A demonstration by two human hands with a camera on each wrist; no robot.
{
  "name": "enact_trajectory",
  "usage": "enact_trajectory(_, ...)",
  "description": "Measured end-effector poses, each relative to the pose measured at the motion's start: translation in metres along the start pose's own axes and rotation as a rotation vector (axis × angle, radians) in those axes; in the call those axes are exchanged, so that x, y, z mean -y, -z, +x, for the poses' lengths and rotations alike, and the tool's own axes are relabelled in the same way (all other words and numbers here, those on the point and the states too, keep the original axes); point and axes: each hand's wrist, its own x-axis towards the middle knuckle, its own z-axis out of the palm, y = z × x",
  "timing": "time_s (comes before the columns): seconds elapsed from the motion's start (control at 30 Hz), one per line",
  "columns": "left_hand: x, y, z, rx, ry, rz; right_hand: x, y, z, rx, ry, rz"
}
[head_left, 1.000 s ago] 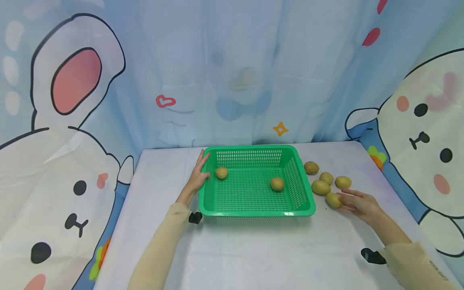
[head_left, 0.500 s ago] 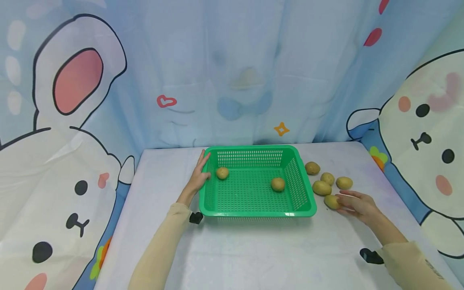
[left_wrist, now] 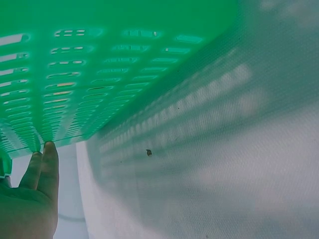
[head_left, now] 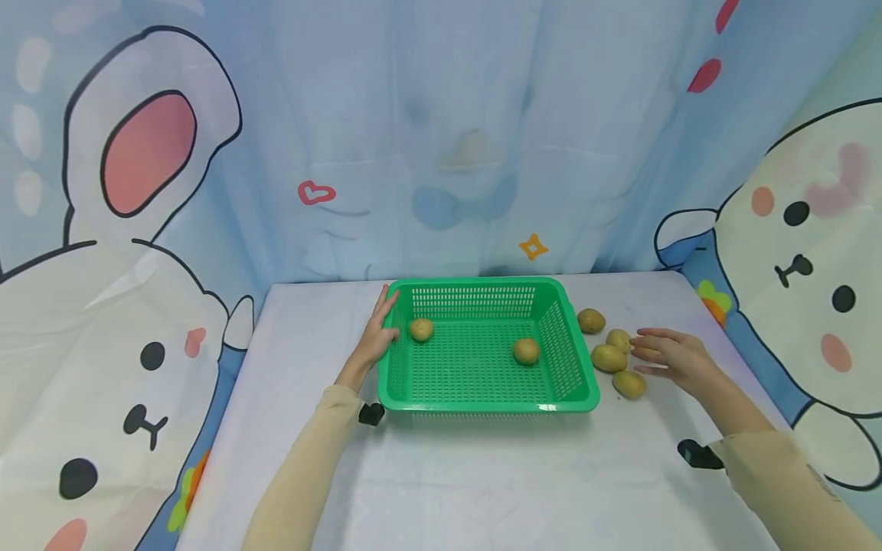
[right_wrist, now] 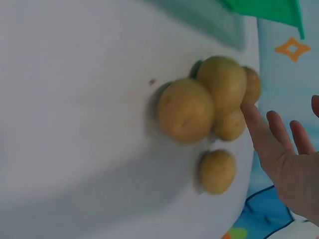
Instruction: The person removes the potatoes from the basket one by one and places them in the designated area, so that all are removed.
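Note:
A green plastic basket (head_left: 482, 383) stands on the table with two potatoes in it, one potato (head_left: 421, 330) at left and another potato (head_left: 527, 351) right of centre. My left hand (head_left: 372, 337) rests at the basket's left rim. Its fingers (left_wrist: 48, 169) lie straight along the outer wall, and the thumb is at the rim. My right hand (head_left: 675, 358) hovers with extended fingers over several loose potatoes (head_left: 609, 358) right of the basket, holding nothing. The nearest loose potato (head_left: 629, 385) lies on the cloth. Another potato (right_wrist: 217, 172) is mostly covered by the hand in the head view.
A white cloth covers the table (head_left: 482, 482). Behind it hangs a blue printed curtain (head_left: 468, 138), with cartoon rabbit panels at both sides. A black wrist-camera piece (head_left: 700, 454) sits by the right sleeve, and another black piece (head_left: 372, 414) by the left.
My right hand has left the front loose potato and moved up and away from the viewer, over the farther ones. That potato stays on the table. The left hand and basket hold still.

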Motion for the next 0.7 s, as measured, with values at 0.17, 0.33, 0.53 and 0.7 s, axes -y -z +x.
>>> enact_trajectory(0.17,0.019,-0.002,0.008,-0.033,0.001,0.024,0.028,-0.027,0.011,0.058,0.016,0.019)
enact_trajectory(0.33,0.020,-0.003,0.007,-0.047,-0.004,0.031,0.056,-0.059,0.022,0.069,0.052,0.021)
enact_trajectory(0.53,0.020,-0.002,0.007,-0.048,-0.004,0.027,0.084,-0.095,0.027,0.009,0.098,-0.126)
enact_trajectory(0.7,0.019,-0.002,0.007,-0.042,0.002,0.021,0.093,-0.108,0.028,-0.059,0.133,-0.100)
